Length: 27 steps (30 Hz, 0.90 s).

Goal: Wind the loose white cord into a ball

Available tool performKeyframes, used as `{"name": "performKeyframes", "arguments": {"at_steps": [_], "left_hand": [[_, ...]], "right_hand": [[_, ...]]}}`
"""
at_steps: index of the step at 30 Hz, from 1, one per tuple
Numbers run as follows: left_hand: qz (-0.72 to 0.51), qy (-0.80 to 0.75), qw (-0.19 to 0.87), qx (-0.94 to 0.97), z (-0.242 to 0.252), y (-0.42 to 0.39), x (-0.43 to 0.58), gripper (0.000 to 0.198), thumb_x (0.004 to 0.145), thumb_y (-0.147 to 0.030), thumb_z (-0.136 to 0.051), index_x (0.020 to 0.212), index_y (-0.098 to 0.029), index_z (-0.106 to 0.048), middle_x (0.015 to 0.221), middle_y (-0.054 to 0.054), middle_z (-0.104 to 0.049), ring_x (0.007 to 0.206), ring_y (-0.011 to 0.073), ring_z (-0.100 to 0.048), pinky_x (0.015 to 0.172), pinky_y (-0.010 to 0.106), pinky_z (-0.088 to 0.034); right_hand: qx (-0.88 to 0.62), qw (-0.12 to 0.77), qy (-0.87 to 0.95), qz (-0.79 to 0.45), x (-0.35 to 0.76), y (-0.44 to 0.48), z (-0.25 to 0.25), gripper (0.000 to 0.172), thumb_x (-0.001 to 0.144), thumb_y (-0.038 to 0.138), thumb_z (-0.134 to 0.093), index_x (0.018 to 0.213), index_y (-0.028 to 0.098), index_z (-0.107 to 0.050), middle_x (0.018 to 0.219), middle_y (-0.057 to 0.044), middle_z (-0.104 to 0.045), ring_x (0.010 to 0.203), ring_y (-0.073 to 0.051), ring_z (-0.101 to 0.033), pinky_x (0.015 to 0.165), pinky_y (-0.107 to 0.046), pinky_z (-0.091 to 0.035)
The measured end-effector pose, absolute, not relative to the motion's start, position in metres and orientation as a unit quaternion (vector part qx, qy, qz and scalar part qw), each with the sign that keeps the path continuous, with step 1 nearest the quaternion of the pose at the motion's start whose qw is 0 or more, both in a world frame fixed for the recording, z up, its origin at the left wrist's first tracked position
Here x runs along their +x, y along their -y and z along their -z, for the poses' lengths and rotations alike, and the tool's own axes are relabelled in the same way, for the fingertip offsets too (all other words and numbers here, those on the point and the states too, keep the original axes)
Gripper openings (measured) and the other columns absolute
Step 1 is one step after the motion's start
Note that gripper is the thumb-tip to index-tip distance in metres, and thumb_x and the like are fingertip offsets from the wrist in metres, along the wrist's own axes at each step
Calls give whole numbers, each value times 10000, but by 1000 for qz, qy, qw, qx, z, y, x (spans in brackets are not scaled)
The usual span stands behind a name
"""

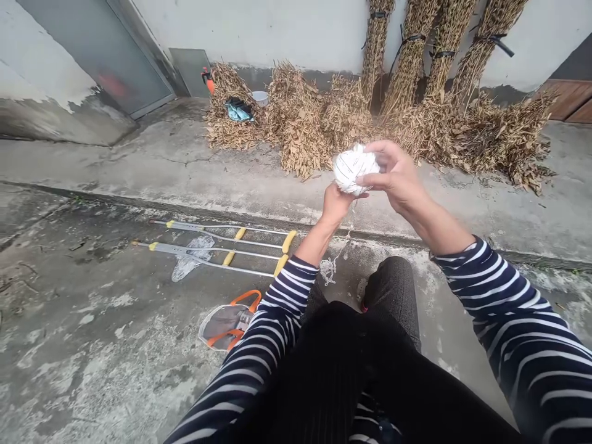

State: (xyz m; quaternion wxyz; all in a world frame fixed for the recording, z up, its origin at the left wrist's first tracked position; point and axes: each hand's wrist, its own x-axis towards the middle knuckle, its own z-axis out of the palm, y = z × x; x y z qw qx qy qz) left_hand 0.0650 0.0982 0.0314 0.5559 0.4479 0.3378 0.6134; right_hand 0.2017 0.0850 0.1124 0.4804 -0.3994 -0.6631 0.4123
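Observation:
A white ball of yarn (355, 169) is held up in front of me, with a few dark lines across it. My left hand (338, 202) grips it from below, closed, its fingers mostly hidden behind the ball. Around the right side of the ball curve the thumb and fingers of my right hand (396, 176), closed on it. A thin strand hangs from the ball down to a small loose tangle of yarn (328, 270) near my knees.
Two crutches (226, 251) with yellow pads lie on the ground at left, beside clear plastic (192, 259). Nearer me is a bag with orange handles (224, 327). Dried plant stalks (300, 123) lie along the wall on a raised concrete ledge (161, 172); tied bundles (411, 49) stand behind.

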Motion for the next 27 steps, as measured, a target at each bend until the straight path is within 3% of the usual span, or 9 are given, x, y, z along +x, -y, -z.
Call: {"name": "performKeyframes", "arguments": {"at_steps": [5, 7, 12, 19, 22, 24, 27], "left_hand": [[-596, -361, 568, 438, -34, -90, 76, 129, 890, -210, -735, 976, -114, -726, 816, 36, -747, 691, 116, -692, 653, 228, -594], [-571, -349, 591, 450, -27, -87, 72, 158, 929, -273, -714, 910, -116, -715, 723, 11, -704, 601, 87, -648, 595, 207, -561], [-504, -340, 633, 480, -8, -78, 55, 143, 913, -248, -724, 883, -111, -699, 662, -8, -686, 518, 74, -619, 519, 196, -523], [-378, -346, 652, 558, 9, -76, 30, 174, 966, -211, -602, 838, -113, -668, 613, 9, -689, 454, 76, -603, 451, 181, -457], [-404, -395, 626, 538, 9, -88, 28, 176, 968, -213, -611, 826, -115, -646, 620, 7, -692, 450, 75, -605, 442, 178, -437], [-455, -414, 600, 511, 6, -97, 30, 94, 921, -202, -691, 932, -115, -655, 644, -15, -705, 477, 71, -619, 475, 172, -460], [-516, -402, 569, 499, -1, -106, 32, 351, 819, -193, -814, 1119, -144, -640, 667, -53, -719, 497, 68, -624, 526, 170, -495]], "right_hand": [[-397, 496, 623, -456, 201, -88, -120, 570, 623, 224, -877, 1125, 258, -611, 1068, -38, -660, 984, -263, -672, 734, -424, -612], [-394, 513, 614, -453, 205, -91, -125, 571, 609, 204, -891, 1106, 258, -613, 1062, -43, -671, 988, -283, -677, 737, -455, -624], [-407, 546, 607, -410, 214, -99, -127, 553, 588, 149, -906, 1037, 267, -606, 1053, -48, -694, 990, -301, -666, 768, -512, -627], [-424, 557, 612, -369, 216, -107, -111, 555, 557, 133, -914, 998, 269, -606, 1030, -39, -700, 941, -264, -644, 789, -495, -607], [-400, 561, 638, -345, 213, -107, -109, 564, 570, 173, -934, 1012, 274, -599, 1042, -37, -701, 956, -260, -637, 816, -494, -602], [-385, 560, 655, -331, 210, -105, -112, 566, 595, 209, -943, 1037, 281, -597, 1069, -39, -702, 969, -259, -636, 827, -495, -602], [-372, 560, 668, -320, 204, -100, -124, 555, 604, 222, -945, 1038, 296, -608, 1072, -31, -706, 966, -256, -640, 804, -481, -606]]}}
